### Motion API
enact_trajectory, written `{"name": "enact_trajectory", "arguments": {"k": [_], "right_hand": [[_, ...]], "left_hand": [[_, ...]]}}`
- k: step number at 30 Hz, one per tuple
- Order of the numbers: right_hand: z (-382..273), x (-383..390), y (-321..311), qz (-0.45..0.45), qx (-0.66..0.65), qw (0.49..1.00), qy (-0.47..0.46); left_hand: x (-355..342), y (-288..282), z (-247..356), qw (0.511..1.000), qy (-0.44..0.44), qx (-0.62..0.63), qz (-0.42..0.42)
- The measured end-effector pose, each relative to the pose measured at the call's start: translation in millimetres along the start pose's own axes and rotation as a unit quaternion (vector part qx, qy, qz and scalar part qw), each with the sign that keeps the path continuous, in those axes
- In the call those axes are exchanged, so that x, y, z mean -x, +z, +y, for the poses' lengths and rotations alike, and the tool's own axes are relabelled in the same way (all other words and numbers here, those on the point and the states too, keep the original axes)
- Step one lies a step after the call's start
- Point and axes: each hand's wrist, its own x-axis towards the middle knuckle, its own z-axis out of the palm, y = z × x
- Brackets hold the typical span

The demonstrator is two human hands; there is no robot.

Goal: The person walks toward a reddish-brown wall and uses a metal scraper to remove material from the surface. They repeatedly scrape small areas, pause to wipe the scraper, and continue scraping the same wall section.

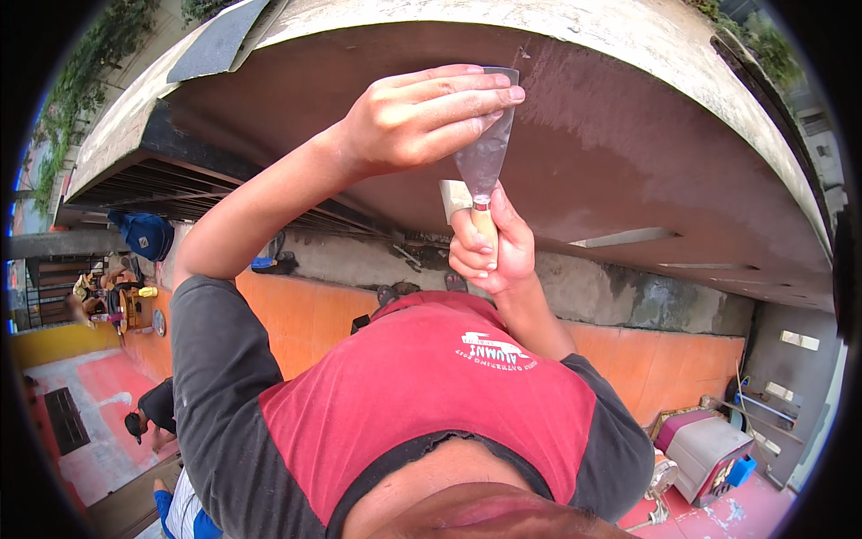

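Observation:
A putty knife (pixel 485 153) stands blade up in front of a brownish wall (pixel 377 67). My right hand (pixel 496 238) is closed round its pale wooden handle, with the thumb raised along the handle toward the blade. My left hand (pixel 422 117) reaches across, its fingers stretched flat over the upper part of the metal blade; its thumb is hidden. Pale dust marks the fingertips. A whitish block-like piece (pixel 455 199) shows beside my right hand's fingers; I cannot tell whether that hand holds it too.
The wall has a pale, rough top edge (pixel 620 27) and a dark grey sheet (pixel 215 45) lies at its left end. Below is an orange floor strip (pixel 620 364). A blue bag (pixel 144 235) hangs at left. A person (pixel 157 409) bends at lower left; a grey-and-maroon box-shaped appliance (pixel 705 454) stands lower right.

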Motion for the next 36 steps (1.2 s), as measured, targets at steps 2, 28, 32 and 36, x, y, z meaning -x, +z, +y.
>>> {"name": "enact_trajectory", "arguments": {"k": [2,28,32,36], "right_hand": [[-1.6,-4.7,-0.5,-0.020,0.023,1.000,-0.007],[-18.6,-8.6,-2.9,0.005,0.058,0.998,-0.019],[-12.7,0.8,2.5,0.014,0.041,0.999,-0.001],[-30.6,-14.3,11.0,-0.011,0.057,0.998,0.003]], "left_hand": [[-3.0,0.3,-3.8,1.000,0.001,0.006,0.008],[-8.0,-2.6,-3.2,1.000,-0.001,-0.014,0.015],[4.4,-7.5,7.2,1.000,0.014,-0.010,-0.005],[-19.6,-13.9,-5.3,0.999,0.009,-0.039,0.022]]}}
